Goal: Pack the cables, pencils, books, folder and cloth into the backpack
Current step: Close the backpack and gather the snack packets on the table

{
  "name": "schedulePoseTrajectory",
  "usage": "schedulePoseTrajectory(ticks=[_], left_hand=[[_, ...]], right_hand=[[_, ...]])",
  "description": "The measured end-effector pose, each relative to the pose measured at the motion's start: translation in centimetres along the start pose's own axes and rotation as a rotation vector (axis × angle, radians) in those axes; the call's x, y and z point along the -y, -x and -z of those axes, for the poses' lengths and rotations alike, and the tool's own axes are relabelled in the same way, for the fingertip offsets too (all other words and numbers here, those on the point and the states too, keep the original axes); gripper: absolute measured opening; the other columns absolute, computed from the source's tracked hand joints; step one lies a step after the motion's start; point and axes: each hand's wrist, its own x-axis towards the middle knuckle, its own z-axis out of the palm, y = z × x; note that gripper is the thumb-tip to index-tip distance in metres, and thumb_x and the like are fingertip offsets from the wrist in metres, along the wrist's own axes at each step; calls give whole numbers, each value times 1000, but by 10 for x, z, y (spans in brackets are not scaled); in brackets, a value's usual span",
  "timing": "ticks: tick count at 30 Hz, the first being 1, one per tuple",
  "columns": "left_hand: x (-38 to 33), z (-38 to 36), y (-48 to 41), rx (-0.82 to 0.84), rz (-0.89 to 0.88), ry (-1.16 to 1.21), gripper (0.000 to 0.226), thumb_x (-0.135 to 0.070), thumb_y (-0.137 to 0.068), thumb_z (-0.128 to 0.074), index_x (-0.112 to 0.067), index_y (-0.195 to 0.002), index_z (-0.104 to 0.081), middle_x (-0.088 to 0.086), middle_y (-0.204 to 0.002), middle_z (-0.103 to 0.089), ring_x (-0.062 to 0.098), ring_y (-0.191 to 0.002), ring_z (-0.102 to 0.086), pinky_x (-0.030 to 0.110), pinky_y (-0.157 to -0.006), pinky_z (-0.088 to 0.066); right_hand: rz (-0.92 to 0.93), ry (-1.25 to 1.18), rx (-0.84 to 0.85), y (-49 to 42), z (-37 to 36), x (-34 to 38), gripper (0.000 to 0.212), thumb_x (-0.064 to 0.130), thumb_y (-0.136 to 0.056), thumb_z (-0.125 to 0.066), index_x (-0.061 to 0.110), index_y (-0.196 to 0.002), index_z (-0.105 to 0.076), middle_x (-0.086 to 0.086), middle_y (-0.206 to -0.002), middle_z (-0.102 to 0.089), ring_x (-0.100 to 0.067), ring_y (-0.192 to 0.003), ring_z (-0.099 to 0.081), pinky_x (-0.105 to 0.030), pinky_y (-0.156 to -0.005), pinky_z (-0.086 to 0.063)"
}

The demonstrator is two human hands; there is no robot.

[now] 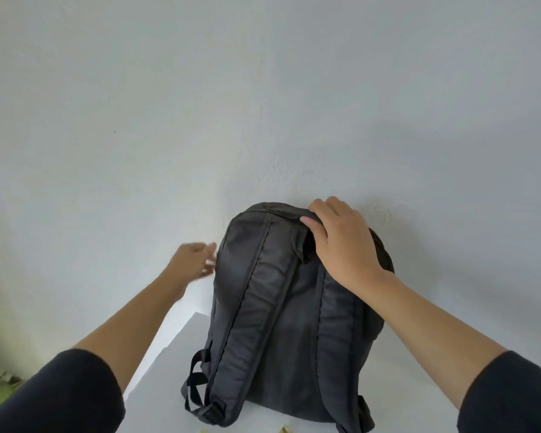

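In the lower centre of the head view, the dark backpack [272,307] stands upright on the white worktop [169,370] against the wall [263,89], with its shoulder straps facing the camera. The right hand [341,245] grips its top, fingers curled over the upper edge. At centre left, the blurred left hand [194,260] reaches for the bag's side with fingers stretched out, holding nothing; whether they touch it is unclear. No zip shows, nor any cables, books, folder or cloth. This looks like the step of positioning the bag. The next move probably calls for turning it and finding the zip.
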Motion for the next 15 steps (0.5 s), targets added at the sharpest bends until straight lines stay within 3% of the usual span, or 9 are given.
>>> schedulePoseTrajectory(ticks=[4, 6, 8, 10, 13, 15], left_hand=[[25, -5, 2, 30, -2, -111, 41, -29, -107, -50, 7, -95, -65, 18, -97, -72, 21, -77, -69, 40, -87, -62], [12, -10, 5, 106, -35, 22, 44, -40, -108, -43, -4, -117, -66, 7, -112, -73, 19, -94, -68, 39, -89, -59], [-4, -15, 10, 248, -25, 275, 56, -65, -101, -41, -26, -132, -67, -4, -130, -70, 15, -118, -65, 37, -102, -49], [-17, -23, 16, 290, -23, 348, 71, -80, -90, -42, -31, -133, -68, -5, -133, -70, 16, -125, -64, 39, -109, -44], [-28, -40, 33, 253, -15, 326, 71, -77, -87, -47, -27, -132, -68, -1, -130, -71, 20, -123, -65, 42, -111, -46], [-37, -52, 50, 264, -85, 276, 54, -64, -96, -46, -29, -132, -65, -2, -132, -70, 18, -120, -65, 40, -108, -49]], right_hand=[[-31, 34, -78, 24, -4, 6, 27, 26, -103, -46, 11, -115, -65, -5, -104, -60, -29, -93, -60, -39, -84, -46], [-41, 54, -70, 41, -3, 15, 38, 26, -104, -51, 8, -136, -59, -9, -128, -60, -29, -120, -57, -43, -108, -42], [-13, 8, -27, 62, 3, 31, 54, 31, -104, -53, 5, -151, -45, -14, -153, -45, -29, -148, -37, -50, -124, -24], [84, -74, 50, 90, 7, 51, 60, 32, -102, -57, 8, -155, -41, -13, -163, -33, -28, -156, -22, -51, -126, -19], [135, -186, 310, 125, 10, 75, 63, 41, -102, -53, 24, -159, -32, 3, -167, -26, -12, -156, -18, -39, -122, -33], [-39, -257, 446, 130, 11, 86, 77, 61, -100, -43, 43, -161, 0, 18, -168, 0, 3, -153, 9, -35, -127, -21]])
